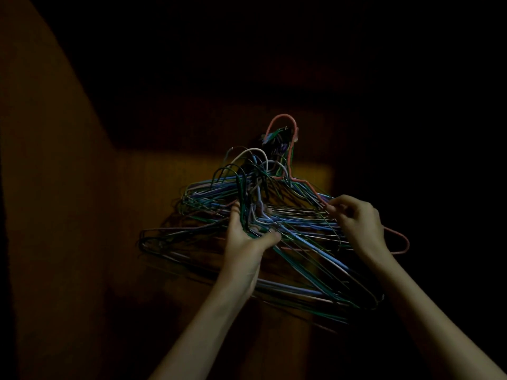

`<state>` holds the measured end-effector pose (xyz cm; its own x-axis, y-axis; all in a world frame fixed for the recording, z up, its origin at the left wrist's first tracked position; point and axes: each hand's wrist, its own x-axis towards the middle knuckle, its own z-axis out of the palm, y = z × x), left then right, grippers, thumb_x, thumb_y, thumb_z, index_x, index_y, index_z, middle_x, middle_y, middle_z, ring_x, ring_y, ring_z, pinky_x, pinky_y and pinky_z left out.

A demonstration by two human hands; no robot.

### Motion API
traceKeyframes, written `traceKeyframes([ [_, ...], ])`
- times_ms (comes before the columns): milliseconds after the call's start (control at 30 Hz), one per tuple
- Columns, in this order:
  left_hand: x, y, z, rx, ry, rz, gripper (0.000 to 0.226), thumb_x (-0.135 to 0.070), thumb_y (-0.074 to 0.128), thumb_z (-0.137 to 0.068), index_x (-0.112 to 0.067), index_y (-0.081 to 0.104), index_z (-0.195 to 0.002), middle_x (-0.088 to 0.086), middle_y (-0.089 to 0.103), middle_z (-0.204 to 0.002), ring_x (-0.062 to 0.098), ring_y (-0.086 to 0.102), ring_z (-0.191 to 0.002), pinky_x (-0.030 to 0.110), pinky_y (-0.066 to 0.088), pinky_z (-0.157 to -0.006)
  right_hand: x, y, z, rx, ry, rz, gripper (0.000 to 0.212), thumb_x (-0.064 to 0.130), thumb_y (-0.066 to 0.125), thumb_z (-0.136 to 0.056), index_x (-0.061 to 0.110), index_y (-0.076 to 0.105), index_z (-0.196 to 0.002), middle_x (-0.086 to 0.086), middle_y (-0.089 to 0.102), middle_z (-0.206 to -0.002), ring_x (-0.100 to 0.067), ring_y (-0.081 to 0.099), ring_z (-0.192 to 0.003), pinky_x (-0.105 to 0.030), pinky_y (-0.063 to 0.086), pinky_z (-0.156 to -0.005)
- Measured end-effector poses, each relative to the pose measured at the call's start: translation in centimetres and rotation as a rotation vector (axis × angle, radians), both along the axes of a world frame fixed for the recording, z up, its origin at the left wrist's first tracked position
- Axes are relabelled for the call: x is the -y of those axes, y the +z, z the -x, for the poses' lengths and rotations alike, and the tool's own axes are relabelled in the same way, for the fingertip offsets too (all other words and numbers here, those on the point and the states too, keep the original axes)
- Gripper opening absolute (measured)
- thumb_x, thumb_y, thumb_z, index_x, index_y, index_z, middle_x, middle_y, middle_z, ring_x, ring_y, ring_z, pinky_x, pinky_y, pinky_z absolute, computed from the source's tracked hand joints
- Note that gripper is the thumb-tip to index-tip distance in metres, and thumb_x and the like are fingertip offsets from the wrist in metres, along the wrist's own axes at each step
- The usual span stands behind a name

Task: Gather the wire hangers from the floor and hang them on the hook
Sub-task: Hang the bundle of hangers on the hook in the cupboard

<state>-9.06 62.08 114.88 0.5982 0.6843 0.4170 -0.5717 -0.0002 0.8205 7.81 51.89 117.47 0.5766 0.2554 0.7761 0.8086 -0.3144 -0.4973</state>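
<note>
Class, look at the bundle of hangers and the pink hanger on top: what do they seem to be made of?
Bundle of hangers: thin wire, apparently coated in blue, green and pale colours; slim bent strands show it.
Pink hanger: likely the same coated wire, matt finish; dim light leaves this uncertain.

Both bare forearms were raised forward. The left hand (248, 234) was curled, thumb extended rightward, around gripped wires; the right hand (356, 218) was bent, fingertips pinched leftward.

Dark brown wall (55, 187) behind; dim yellowish lit patch (312, 182).
</note>
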Motion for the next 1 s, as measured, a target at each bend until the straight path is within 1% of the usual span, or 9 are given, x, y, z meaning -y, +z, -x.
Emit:
traceKeyframes([
  [33, -0.2, 0.0, -0.1, 0.002, -0.004, 0.002, 0.094, 0.016, 0.059, -0.080, -0.025, 0.011, -0.150, 0.000, 0.029, -0.152, 0.020, 0.036, -0.134, 0.027, 0.035, -0.098, -0.1, -0.1, -0.2, 0.005, 0.002, -0.017, 0.017, 0.007, 0.058, -0.091, 0.020, 0.068, -0.093, 0.012, 0.061, -0.078, 0.006, 0.053, -0.067, -0.021, 0.038, -0.050],
  [100, -0.6, -0.2, -0.4, -0.001, -0.002, -0.005, 0.094, 0.016, 0.060, -0.079, -0.025, 0.013, -0.150, 0.001, 0.028, -0.153, 0.022, 0.035, -0.136, 0.029, 0.036, -0.100, 0.0, -0.5, -0.6, 0.035, 0.003, -0.060, 0.015, 0.007, 0.059, -0.090, 0.018, 0.069, -0.093, 0.008, 0.064, -0.080, 0.000, 0.055, -0.070, -0.017, 0.035, -0.053],
  [200, -0.9, -0.3, -0.5, -0.006, 0.003, 0.002, 0.095, 0.017, 0.060, -0.079, -0.025, 0.014, -0.150, 0.001, 0.031, -0.151, 0.022, 0.037, -0.134, 0.031, 0.036, -0.103, 0.4, -1.0, -1.3, 0.059, 0.022, -0.120, 0.011, 0.011, 0.060, -0.090, 0.016, 0.069, -0.092, 0.002, 0.066, -0.082, -0.014, 0.061, -0.079, -0.030, 0.046, -0.062],
  [267, -0.9, -0.1, -0.4, -0.004, 0.016, 0.001, 0.095, 0.017, 0.060, -0.079, -0.024, 0.012, -0.150, -0.002, 0.028, -0.152, 0.021, 0.033, -0.136, 0.033, 0.034, -0.106, 0.3, -1.1, -1.8, 0.048, 0.028, -0.120, 0.010, 0.011, 0.060, -0.090, 0.014, 0.070, -0.091, 0.001, 0.064, -0.080, -0.017, 0.059, -0.078, -0.032, 0.046, -0.063],
  [433, -0.8, 0.5, -0.6, -0.012, 0.042, 0.000, 0.093, 0.017, 0.058, -0.080, -0.022, 0.010, -0.150, -0.011, 0.032, -0.140, 0.009, 0.035, -0.123, 0.026, 0.033, -0.097, -1.3, -0.7, -2.4, 0.052, 0.011, -0.074, 0.015, 0.007, 0.059, -0.090, 0.014, 0.071, -0.094, 0.005, 0.064, -0.083, -0.014, 0.060, -0.082, -0.034, 0.050, -0.067],
  [567, -1.1, 0.4, -0.7, -0.033, 0.049, 0.013, 0.094, 0.014, 0.059, -0.081, -0.023, 0.009, -0.151, -0.004, 0.019, -0.155, 0.020, 0.025, -0.140, 0.029, 0.030, -0.100, -2.4, -0.6, -3.2, 0.005, 0.008, -0.055, 0.018, 0.003, 0.057, -0.090, 0.014, 0.071, -0.092, 0.004, 0.064, -0.084, -0.014, 0.061, -0.085, -0.034, 0.049, -0.068],
  [700, -1.3, 0.3, -0.8, -0.029, 0.043, 0.035, 0.095, 0.016, 0.059, -0.080, -0.023, 0.008, -0.151, -0.002, 0.015, -0.157, 0.022, 0.024, -0.141, 0.033, 0.031, -0.105, -2.7, -0.4, -3.8, -0.032, 0.071, -0.064, 0.014, 0.005, 0.058, -0.090, 0.009, 0.071, -0.091, 0.000, 0.065, -0.083, -0.017, 0.061, -0.087, -0.037, 0.050, -0.075],
  [833, -1.5, 0.3, -1.0, -0.021, 0.056, 0.048, 0.095, 0.017, 0.059, -0.080, -0.021, 0.008, -0.151, -0.001, 0.016, -0.156, 0.022, 0.023, -0.141, 0.037, 0.029, -0.109, -2.7, 0.0, -4.0, -0.038, 0.099, -0.053, 0.013, 0.005, 0.057, -0.090, 0.006, 0.071, -0.091, -0.001, 0.063, -0.080, -0.015, 0.058, -0.083, -0.028, 0.043, -0.070],
  [1000, -1.5, 0.4, -1.4, -0.028, 0.035, 0.044, 0.095, 0.017, 0.058, -0.080, -0.022, 0.008, -0.151, 0.001, 0.019, -0.156, 0.023, 0.026, -0.140, 0.037, 0.031, -0.109, -2.8, 0.4, -4.8, -0.062, 0.140, -0.025, 0.013, 0.012, 0.059, -0.090, 0.005, 0.070, -0.089, -0.004, 0.064, -0.077, -0.013, 0.058, -0.073, -0.028, 0.045, -0.067],
])
